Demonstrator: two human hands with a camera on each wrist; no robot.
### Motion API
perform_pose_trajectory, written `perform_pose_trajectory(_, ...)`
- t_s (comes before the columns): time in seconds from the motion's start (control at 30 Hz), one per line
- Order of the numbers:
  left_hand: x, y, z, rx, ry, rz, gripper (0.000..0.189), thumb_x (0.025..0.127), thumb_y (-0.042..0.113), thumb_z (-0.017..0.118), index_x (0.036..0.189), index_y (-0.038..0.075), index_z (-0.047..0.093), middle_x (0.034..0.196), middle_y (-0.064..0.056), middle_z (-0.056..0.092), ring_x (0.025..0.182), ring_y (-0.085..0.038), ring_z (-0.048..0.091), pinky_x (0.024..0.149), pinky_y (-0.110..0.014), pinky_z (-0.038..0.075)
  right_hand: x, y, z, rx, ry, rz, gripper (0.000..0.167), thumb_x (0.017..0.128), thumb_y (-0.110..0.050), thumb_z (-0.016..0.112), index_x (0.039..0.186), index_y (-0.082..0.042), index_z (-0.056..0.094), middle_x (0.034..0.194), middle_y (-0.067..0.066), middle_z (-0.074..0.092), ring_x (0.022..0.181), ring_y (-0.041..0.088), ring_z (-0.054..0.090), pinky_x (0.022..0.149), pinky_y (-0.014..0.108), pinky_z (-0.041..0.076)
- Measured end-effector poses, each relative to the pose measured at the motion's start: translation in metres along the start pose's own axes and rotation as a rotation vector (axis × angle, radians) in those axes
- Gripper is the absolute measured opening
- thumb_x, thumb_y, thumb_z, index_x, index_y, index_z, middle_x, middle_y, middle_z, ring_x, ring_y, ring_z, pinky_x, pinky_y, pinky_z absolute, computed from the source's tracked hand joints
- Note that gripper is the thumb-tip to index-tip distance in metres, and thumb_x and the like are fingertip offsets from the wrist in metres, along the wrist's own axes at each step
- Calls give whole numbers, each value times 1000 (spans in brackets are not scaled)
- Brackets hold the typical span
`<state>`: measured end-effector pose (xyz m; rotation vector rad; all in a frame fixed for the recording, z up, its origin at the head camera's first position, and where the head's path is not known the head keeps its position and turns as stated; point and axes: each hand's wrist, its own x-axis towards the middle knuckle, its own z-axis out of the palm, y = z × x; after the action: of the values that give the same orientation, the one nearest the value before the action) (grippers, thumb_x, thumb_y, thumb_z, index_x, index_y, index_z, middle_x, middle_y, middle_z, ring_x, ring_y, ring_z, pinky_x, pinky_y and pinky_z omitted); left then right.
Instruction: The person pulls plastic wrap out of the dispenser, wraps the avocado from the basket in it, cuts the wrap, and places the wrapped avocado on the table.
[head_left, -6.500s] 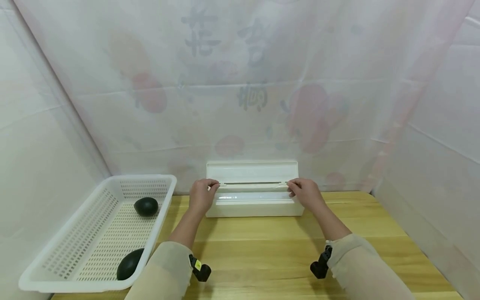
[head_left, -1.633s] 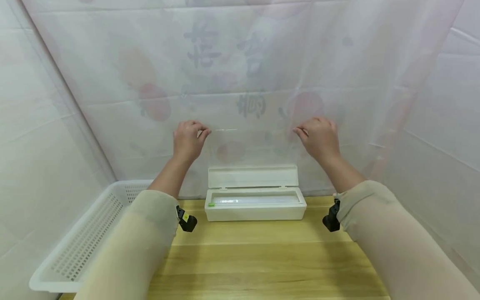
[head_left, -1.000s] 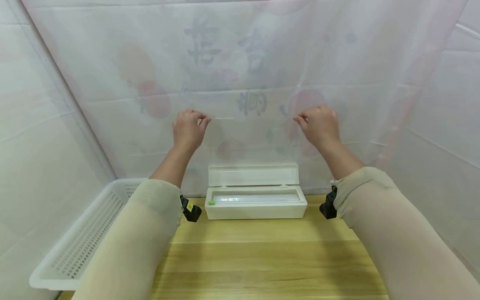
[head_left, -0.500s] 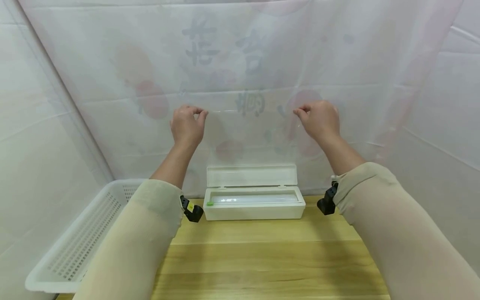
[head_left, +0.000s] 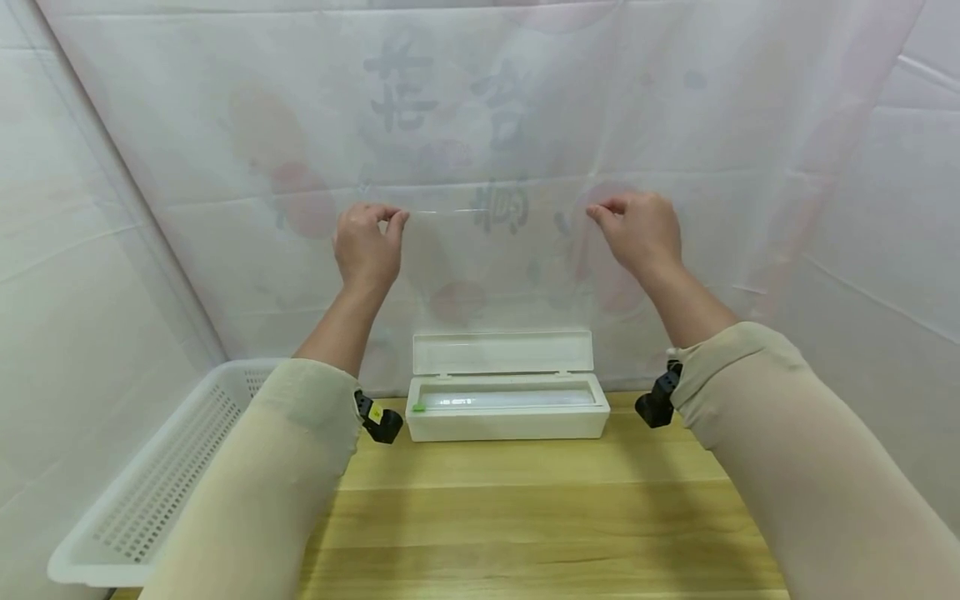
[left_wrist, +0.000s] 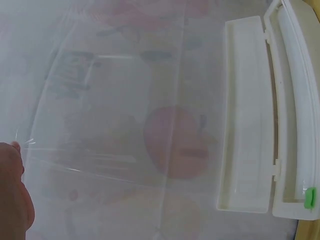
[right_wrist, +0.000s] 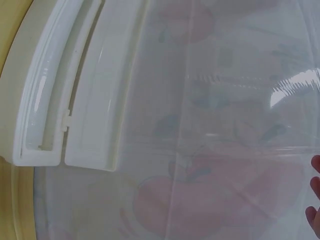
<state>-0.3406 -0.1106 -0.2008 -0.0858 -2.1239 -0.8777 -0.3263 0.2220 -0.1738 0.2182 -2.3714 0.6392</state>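
Observation:
In the head view, my left hand (head_left: 367, 246) pinches one upper corner of a sheet of clear cling film (head_left: 450, 211). My right hand (head_left: 641, 237) pinches the opposite side, so the film spans between both hands, well above the table. Its top edge shows as a thin bright line; glints and wrinkles of the film (right_wrist: 295, 87) appear in the right wrist view. Below stands a white cling film dispenser (head_left: 510, 427), its lid (head_left: 502, 352) raised at the back. A film roll (head_left: 517, 400) and a green slider (head_left: 418, 407) sit in it. Whether the sheet joins the roll, I cannot tell.
A white perforated basket (head_left: 82, 572) stands on the left, partly covered by the left sleeve. The wooden table (head_left: 540, 517) extends in front of the dispenser. A printed curtain (head_left: 465, 100) hangs right behind it, with pale walls on both sides.
Both hands have risen from the dispenser, drawing the film up between them, and lately climb slightly further. The left sleeve now hides the dark oval items seen earlier in the basket.

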Motion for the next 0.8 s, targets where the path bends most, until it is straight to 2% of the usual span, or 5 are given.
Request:
perform_pose_trajectory(0.2,2,3,-3,-53,12,-11,26,96,30,65,102,8,76,104,-8,70,109,-27,57,94,-46,43,2,-1,-2,34,41,3,33,97,-33,61,105,-5,76,103,14,75,94,31,68,83,44,50)
perform_pose_trajectory(0.4,2,5,-5,-65,1,10,26,96,32,65,102,9,76,102,-7,69,107,-26,57,93,-45,43,2,3,-3,56,54,-4,32,97,-33,62,102,-5,77,97,15,75,85,28,66,74,37,46)
perform_pose_trajectory(0.5,3,3,-7,-61,11,47,26,95,31,66,100,8,77,99,-8,69,103,-27,59,92,-43,44,1,4,-4,62,57,-23,33,97,-34,62,102,-5,77,96,16,75,84,28,66,74,36,46)
perform_pose_trajectory(0.63,5,-1,-13,-96,1,132,25,94,27,68,98,4,77,96,-11,71,97,-27,60,89,-39,46,-2,5,-11,70,43,-53,34,96,-36,62,105,-7,77,99,15,75,83,26,64,72,32,45)
perform_pose_trajectory(0.8,0,-4,-32,-138,-110,209,23,95,26,67,99,6,77,92,-11,72,87,-23,61,79,-33,47,-15,10,-28,97,-65,-65,41,96,-44,60,107,-9,76,102,14,74,81,14,59,66,26,43)
